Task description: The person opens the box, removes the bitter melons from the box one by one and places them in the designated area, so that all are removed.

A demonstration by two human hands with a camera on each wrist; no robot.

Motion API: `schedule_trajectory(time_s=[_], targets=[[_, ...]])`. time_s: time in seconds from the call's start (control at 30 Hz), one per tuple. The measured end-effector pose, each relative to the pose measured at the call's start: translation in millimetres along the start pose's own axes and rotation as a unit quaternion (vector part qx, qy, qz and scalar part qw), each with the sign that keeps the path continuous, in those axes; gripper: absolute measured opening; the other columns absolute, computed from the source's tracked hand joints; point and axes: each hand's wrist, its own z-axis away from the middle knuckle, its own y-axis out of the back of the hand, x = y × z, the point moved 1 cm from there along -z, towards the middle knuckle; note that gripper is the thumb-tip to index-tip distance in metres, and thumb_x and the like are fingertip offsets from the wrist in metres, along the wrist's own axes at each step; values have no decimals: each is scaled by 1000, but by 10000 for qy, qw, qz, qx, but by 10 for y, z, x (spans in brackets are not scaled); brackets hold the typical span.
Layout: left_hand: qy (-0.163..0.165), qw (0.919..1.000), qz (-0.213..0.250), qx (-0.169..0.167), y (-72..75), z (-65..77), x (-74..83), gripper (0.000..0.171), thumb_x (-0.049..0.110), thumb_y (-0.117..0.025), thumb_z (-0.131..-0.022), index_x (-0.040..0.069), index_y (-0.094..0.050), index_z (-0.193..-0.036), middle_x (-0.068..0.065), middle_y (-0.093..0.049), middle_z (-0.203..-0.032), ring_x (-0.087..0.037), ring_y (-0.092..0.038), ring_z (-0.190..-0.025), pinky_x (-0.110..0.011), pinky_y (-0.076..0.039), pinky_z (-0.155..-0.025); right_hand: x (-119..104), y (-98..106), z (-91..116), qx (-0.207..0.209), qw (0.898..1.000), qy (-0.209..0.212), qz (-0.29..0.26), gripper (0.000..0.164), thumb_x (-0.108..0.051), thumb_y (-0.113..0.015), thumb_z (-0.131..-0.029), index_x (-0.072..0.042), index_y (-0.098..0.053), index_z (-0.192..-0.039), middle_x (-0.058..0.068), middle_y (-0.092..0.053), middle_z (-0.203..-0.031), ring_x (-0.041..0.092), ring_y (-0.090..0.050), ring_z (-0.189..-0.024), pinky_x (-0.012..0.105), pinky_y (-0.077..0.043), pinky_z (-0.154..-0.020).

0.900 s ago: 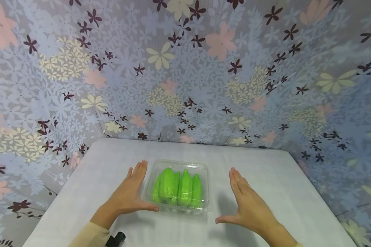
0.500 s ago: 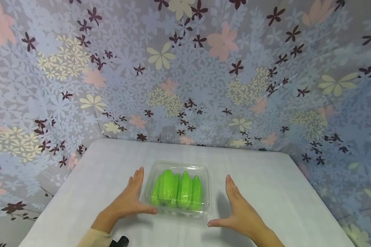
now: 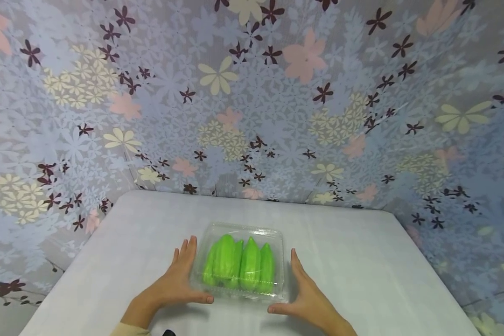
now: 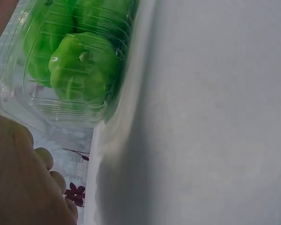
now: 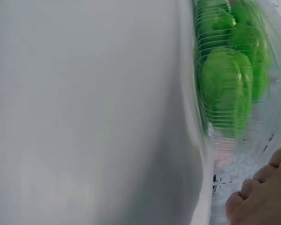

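Note:
A clear plastic clamshell box (image 3: 245,228) with a ribbed wall sits on the white-covered table, its lid down. Inside lie several bright green, ridged, tapered vegetables or fruits (image 3: 249,266); their blunt, lobed ends face the near side. My left hand (image 3: 174,284) is at the box's left edge, fingers straight and thumb stretched along the near left corner. On the other side my right hand (image 3: 311,301) stands just off the right edge, fingers straight, its thumb pointing inward before the near right corner. Both wrist views show the knuckles (image 4: 25,178) beside the box's ribbed wall.
The white cloth-covered table (image 3: 361,261) extends on both sides of the box. A floral-patterned wall (image 3: 252,102) rises behind its far edge and along its sides. A small black object (image 3: 169,332) shows by the left sleeve at the bottom edge.
My right hand has moved left, close to the box's right edge. The left hand has come slightly nearer the left edge. The box shifts a little lower in view along with the table.

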Motion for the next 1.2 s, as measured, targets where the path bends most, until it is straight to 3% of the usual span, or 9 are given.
schedule_trajectory(time_s=[0.23,0.5,0.8,0.97,1.2], targets=[[155,9998,108,-93,16,28,-13,149,59,-88,-66,10,18,-158,-16,15,-166,-36,16,-150,-57,11,-117,2,-112,-96,238,9992,243,-233,137,-52,-91,-67,-15,-1,-163,12,-7,-166,38,-17,-149,59,-22,-115],[268,9983,485,-192,22,16,-33,139,53,-84,-76,15,22,-158,-14,21,-165,-36,21,-149,-60,10,-116,0,-177,-176,313,9982,142,-488,139,-46,-94,-65,-11,0,-163,19,-13,-165,44,-22,-146,63,-22,-113],[357,9931,1057,-362,-45,19,-116,133,46,-83,-81,22,23,-158,-12,23,-164,-37,25,-147,-64,9,-115,34,-257,-209,468,9957,25,-800,135,-43,-92,-68,-17,-1,-164,11,-8,-167,42,-19,-148,64,-19,-114],[242,9939,1032,-303,-56,22,-118,133,45,-83,-81,17,21,-159,-12,21,-165,-35,23,-148,-61,10,-115,53,-311,-197,566,9932,-41,-1013,135,-41,-93,-67,-20,-2,-164,12,-10,-166,43,-19,-147,66,-19,-112],[503,9930,1035,-262,-54,62,-95,133,49,-84,-79,18,17,-160,-12,21,-165,-39,23,-147,-64,7,-114,29,-343,-213,502,9931,-130,-1050,133,-45,-91,-70,-23,0,-164,15,-11,-166,46,-20,-146,69,-22,-111]])
